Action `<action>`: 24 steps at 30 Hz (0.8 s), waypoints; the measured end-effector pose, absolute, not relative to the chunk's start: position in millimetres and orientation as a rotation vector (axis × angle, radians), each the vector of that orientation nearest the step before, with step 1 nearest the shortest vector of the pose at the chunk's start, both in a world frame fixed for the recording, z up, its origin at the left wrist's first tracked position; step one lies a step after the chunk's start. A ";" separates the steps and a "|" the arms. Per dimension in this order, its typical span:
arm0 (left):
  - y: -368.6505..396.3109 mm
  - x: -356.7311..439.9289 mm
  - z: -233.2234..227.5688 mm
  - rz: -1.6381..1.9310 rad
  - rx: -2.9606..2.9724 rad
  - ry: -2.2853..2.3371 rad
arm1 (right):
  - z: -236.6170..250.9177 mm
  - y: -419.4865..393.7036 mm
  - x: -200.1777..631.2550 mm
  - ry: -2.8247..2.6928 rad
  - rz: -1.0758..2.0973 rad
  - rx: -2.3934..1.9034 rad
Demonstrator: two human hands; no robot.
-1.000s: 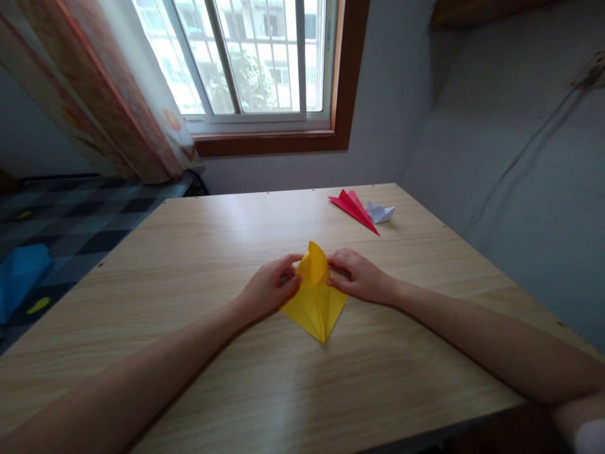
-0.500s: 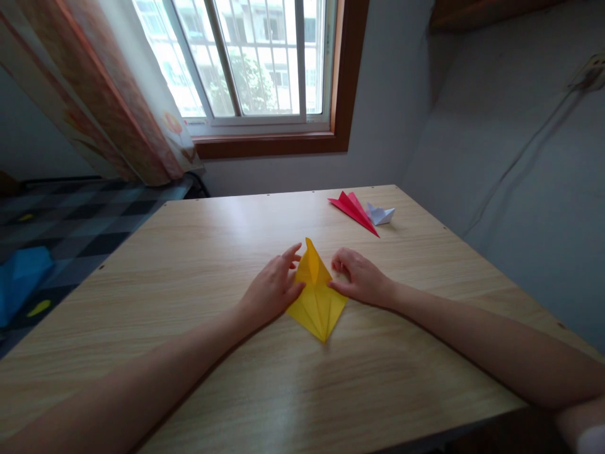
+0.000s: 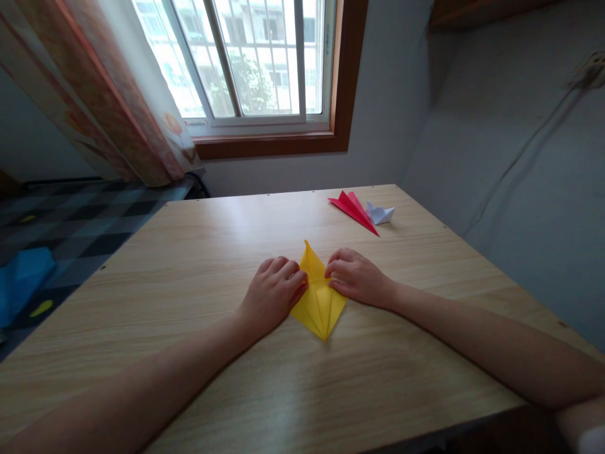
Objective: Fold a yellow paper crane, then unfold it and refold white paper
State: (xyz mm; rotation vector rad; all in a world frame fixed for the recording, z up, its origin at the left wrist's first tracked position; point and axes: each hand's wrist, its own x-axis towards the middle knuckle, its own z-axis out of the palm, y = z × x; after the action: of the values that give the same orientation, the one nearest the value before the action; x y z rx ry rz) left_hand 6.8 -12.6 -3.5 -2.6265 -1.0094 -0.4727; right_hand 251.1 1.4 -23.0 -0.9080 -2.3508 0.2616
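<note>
A folded yellow paper (image 3: 319,302), kite-shaped with points toward and away from me, lies flat on the wooden table (image 3: 198,252). My left hand (image 3: 274,293) presses its fingertips down on the paper's left edge. My right hand (image 3: 357,276) presses on the right edge, fingers curled. Both hands meet near the paper's upper middle and cover part of its sides.
A red folded paper (image 3: 353,209) and a small white folded paper (image 3: 380,214) lie at the table's far right. A window (image 3: 255,60) with a curtain (image 3: 104,94) is behind. A bed with a checked cover (image 3: 70,221) stands to the left.
The raised, open upper flap of the yellow paper has been flattened into a narrow point. Both hands have closed in and now press on the paper's sides.
</note>
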 end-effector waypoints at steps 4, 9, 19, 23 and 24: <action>-14.4 7.8 -1.5 -0.438 -2.627 -0.993 | -21.4 0.5 251.1 -2.366 0.253 -0.893; -15.2 8.2 -1.4 -0.447 -2.633 -1.012 | -21.4 0.5 251.0 -2.374 0.254 -0.886; -9.4 6.6 -8.7 -0.488 -2.696 -1.071 | -23.1 1.0 250.8 -2.417 0.238 -0.821; -5.3 4.8 -14.3 -0.499 -2.743 -1.063 | -24.6 1.8 250.3 -2.410 0.248 -0.801; -4.4 4.5 -15.5 -0.501 -2.753 -1.054 | -24.8 2.0 250.2 -2.410 0.252 -0.794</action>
State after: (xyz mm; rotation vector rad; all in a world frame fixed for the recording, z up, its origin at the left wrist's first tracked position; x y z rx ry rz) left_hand 4.5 -4.4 -15.5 -2.7530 -1.0544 -0.5014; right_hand 250.2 2.0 -24.8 -0.7940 -2.4097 0.2516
